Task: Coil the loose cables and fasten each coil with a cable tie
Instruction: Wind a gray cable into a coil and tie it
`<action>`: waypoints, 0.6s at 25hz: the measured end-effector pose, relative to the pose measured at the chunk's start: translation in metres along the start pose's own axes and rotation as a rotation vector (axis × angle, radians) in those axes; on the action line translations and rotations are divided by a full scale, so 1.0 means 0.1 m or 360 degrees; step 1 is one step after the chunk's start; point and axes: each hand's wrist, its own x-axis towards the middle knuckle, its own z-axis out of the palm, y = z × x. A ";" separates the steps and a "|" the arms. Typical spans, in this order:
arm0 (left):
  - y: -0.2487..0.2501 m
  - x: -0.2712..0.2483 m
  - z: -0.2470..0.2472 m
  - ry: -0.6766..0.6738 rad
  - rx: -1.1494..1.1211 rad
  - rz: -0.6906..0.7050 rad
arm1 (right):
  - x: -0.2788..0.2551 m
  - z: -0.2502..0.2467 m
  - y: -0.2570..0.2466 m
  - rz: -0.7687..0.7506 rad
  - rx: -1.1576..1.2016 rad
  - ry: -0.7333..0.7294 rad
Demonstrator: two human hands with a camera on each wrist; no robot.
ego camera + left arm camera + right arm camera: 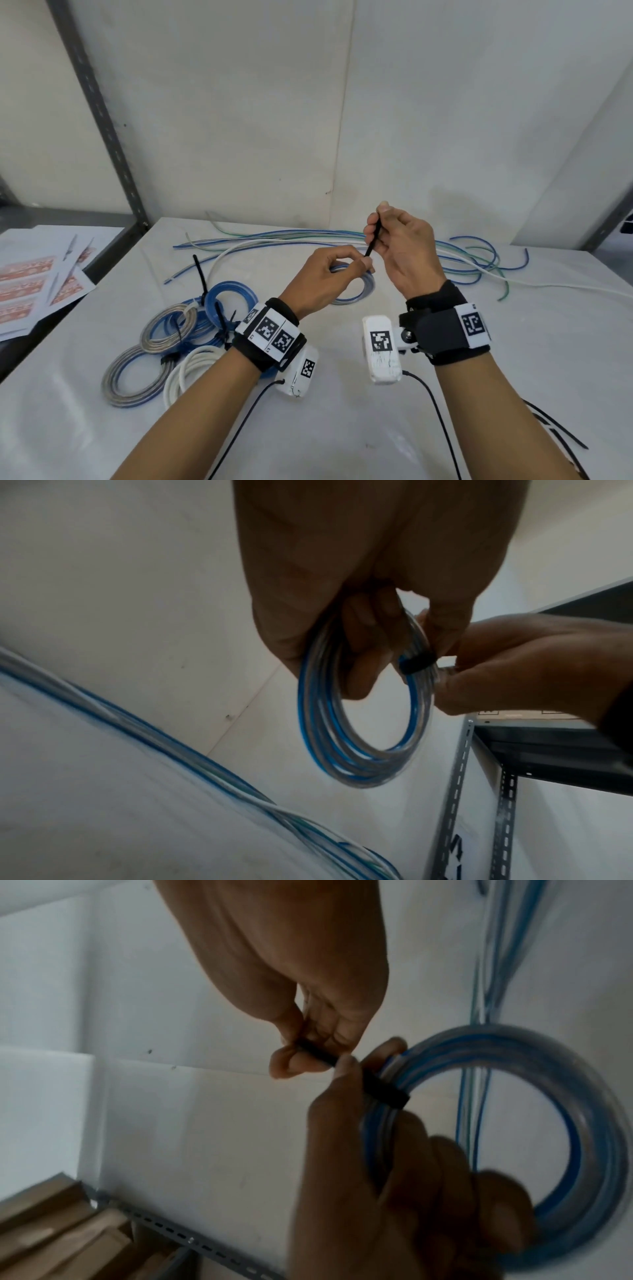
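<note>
My left hand (329, 274) grips a small coil of blue and clear cable (359, 291) above the table, fingers curled round its rim (359, 647). A black cable tie (372, 240) is wrapped round the coil (418, 664). My right hand (400, 243) pinches the tie's tail (318, 1053) between thumb and forefinger and holds it up and away from the coil (582, 1123). Loose blue, green and white cables (274, 238) lie across the back of the table.
Several tied coils (164, 342) lie at the front left, black tie tails sticking up. Spare black ties (555, 428) lie at the right edge. Printed sheets (37, 284) sit on a lower surface at left. A grey slotted rack post (102, 116) stands at the back left.
</note>
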 end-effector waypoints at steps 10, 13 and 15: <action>0.43 -1.10 -1.15 0.0005 0.1217 0.0168 | -0.36 0.71 -0.02 0.0000 -0.0735 -0.0856; 0.48 -1.58 -1.48 0.0203 0.1887 0.0259 | -0.54 1.14 0.14 0.0034 -0.0822 -0.1146; 0.37 -1.84 -1.67 0.0294 0.2203 0.0243 | -0.66 1.43 0.28 0.0163 -0.0789 -0.1239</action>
